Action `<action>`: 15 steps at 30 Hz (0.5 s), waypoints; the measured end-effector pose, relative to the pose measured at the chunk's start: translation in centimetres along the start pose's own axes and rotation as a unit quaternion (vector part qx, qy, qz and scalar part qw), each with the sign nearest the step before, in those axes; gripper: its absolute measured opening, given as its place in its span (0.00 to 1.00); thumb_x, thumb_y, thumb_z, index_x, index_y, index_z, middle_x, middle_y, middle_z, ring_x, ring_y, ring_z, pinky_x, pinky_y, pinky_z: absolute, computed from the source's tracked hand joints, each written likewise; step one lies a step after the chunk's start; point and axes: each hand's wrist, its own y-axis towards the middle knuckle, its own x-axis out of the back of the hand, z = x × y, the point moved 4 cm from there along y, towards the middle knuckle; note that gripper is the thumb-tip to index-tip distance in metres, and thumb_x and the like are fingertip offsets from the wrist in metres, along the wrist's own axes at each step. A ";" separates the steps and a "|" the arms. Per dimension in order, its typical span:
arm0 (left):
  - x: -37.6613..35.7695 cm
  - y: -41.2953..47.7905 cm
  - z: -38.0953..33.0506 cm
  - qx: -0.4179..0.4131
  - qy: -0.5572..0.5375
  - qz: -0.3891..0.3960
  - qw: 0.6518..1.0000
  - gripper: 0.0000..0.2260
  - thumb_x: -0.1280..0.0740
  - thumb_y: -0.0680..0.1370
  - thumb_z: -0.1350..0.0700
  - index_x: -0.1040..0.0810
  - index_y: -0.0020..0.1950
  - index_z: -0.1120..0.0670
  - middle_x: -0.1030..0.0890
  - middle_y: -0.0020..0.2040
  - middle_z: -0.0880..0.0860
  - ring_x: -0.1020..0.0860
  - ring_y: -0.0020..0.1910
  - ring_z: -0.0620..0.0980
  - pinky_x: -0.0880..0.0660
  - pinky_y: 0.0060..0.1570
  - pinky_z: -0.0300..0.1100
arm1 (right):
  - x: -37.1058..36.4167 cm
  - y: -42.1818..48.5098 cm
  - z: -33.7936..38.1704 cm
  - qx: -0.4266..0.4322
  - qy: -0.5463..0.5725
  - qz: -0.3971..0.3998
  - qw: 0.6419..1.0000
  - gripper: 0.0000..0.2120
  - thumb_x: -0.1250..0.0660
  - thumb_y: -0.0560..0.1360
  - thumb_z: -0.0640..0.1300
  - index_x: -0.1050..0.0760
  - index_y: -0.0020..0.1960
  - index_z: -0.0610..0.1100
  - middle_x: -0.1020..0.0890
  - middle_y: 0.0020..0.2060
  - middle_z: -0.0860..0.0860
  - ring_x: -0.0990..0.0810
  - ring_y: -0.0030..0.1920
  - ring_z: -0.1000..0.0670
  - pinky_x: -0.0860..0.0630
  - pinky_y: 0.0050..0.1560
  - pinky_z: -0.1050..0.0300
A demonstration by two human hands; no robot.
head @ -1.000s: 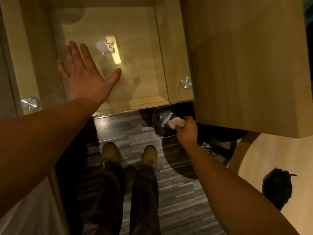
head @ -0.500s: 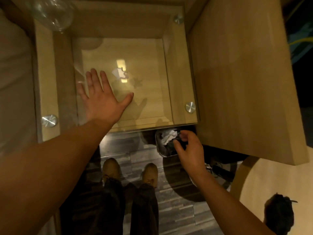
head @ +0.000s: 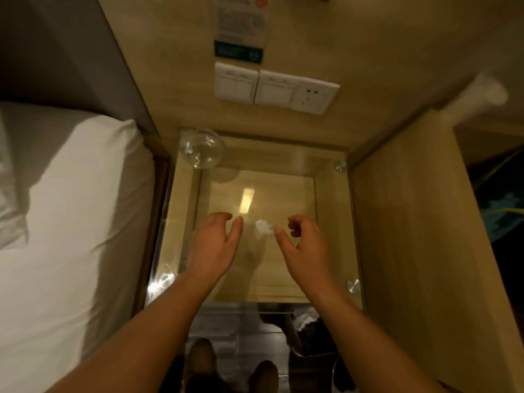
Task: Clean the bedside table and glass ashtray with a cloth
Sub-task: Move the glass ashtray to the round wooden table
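The bedside table (head: 331, 211) has a glass top over a wooden frame, held by round metal studs. A clear glass ashtray (head: 202, 148) sits on its far left corner. My left hand (head: 215, 245) hovers over the middle of the glass, fingers curled and apart, holding nothing. My right hand (head: 303, 248) hovers beside it to the right, also empty with fingers apart. Between the two hands a small white patch (head: 265, 226) shows on the glass; whether it is a scrap or a reflection is unclear. No cloth is in view.
A bed with white sheets (head: 71, 222) lies left of the table. A wooden cabinet side (head: 419, 251) stands to the right. Wall switches and a socket (head: 275, 87) are behind. A dark waste bin (head: 309, 336) with white paper stands on the floor below the table's front edge.
My right hand has let go of the white wad at the bin and risen over the glass top. My left hand lifted from flat to curled. The view tilted up.
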 end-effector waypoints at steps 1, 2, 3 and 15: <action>1.8 0.6 -0.2 0.003 -0.008 -0.012 1.000 0.24 0.43 0.85 0.40 0.22 0.71 0.55 0.19 0.68 0.55 0.22 0.66 0.53 0.26 0.64 0.49 | -0.6 1.0 1.2 0.001 -0.002 0.005 1.000 0.20 0.31 0.79 0.55 0.26 0.67 0.48 0.22 0.58 0.54 0.23 0.55 0.57 0.21 0.55 0.54; 3.3 1.5 -0.3 0.008 -0.010 -0.022 1.000 0.24 0.43 0.85 0.41 0.22 0.70 0.56 0.18 0.65 0.56 0.20 0.64 0.54 0.25 0.61 0.49 | -1.1 2.1 2.3 0.004 -0.008 0.010 1.000 0.21 0.32 0.79 0.55 0.26 0.67 0.47 0.21 0.58 0.53 0.22 0.54 0.56 0.20 0.55 0.52; 4.8 2.4 -0.2 0.007 -0.001 -0.030 1.000 0.23 0.43 0.85 0.41 0.21 0.68 0.56 0.17 0.62 0.56 0.19 0.62 0.55 0.25 0.57 0.48 | -1.7 3.2 3.5 0.008 -0.018 0.015 1.000 0.21 0.32 0.79 0.55 0.26 0.67 0.46 0.21 0.58 0.51 0.21 0.54 0.54 0.20 0.56 0.51; 10.8 13.3 3.2 -0.011 0.140 -0.026 0.990 0.22 0.44 0.84 0.40 0.24 0.63 0.56 0.19 0.56 0.60 0.19 0.55 0.62 0.21 0.51 0.55 | -9.4 17.0 12.2 0.071 -0.106 0.085 0.988 0.21 0.34 0.80 0.54 0.25 0.63 0.38 0.19 0.59 0.40 0.20 0.58 0.39 0.23 0.56 0.47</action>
